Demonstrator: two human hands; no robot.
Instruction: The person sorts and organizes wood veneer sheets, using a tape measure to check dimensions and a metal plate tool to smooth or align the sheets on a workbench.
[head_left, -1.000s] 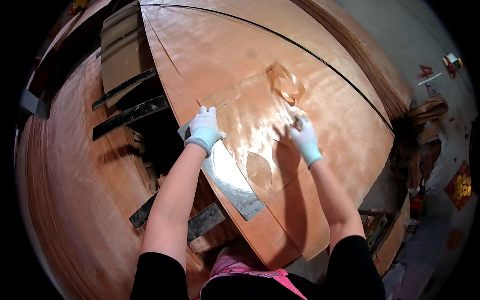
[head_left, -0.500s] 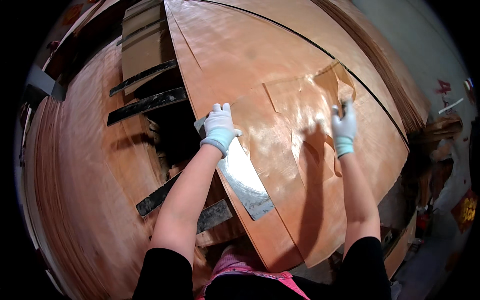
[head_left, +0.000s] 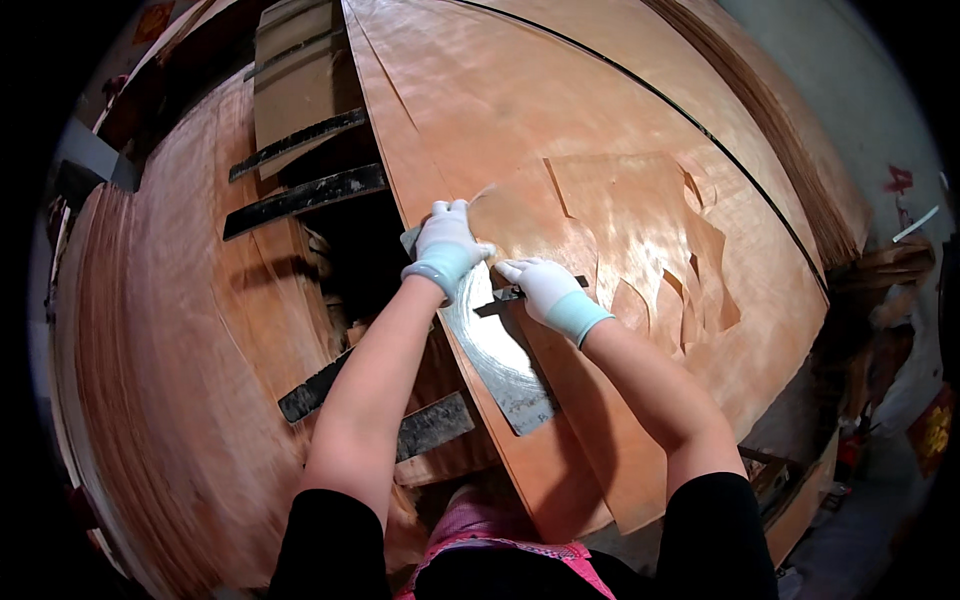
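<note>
My left hand (head_left: 447, 243), in a white glove with a pale blue cuff, presses on the upper part of a long steel plate (head_left: 518, 400). Its fingers stretch forward and its thumb points right. My right hand (head_left: 545, 288), gloved alike, is closed around a narrow dark knife-like tool (head_left: 495, 305), just right of my left hand. One end of this tool reaches over the plate; I cannot tell whether it touches. The plate lies along the left edge of a reddish-brown veneer sheet (head_left: 620, 90). Torn, curled veneer pieces (head_left: 640, 215) lie to the right of my hands.
Another veneer stack (head_left: 170, 330) stands on the left. Between the stacks is a dark gap crossed by several black bars (head_left: 305, 201). A thin black strip (head_left: 640, 80) curves across the far veneer. More layered sheets (head_left: 765, 115) rise at the far right.
My right hand has swung left from the torn pieces to the plate beside my left hand. The curled veneer on the right has settled flatter. My left hand stays on the plate.
</note>
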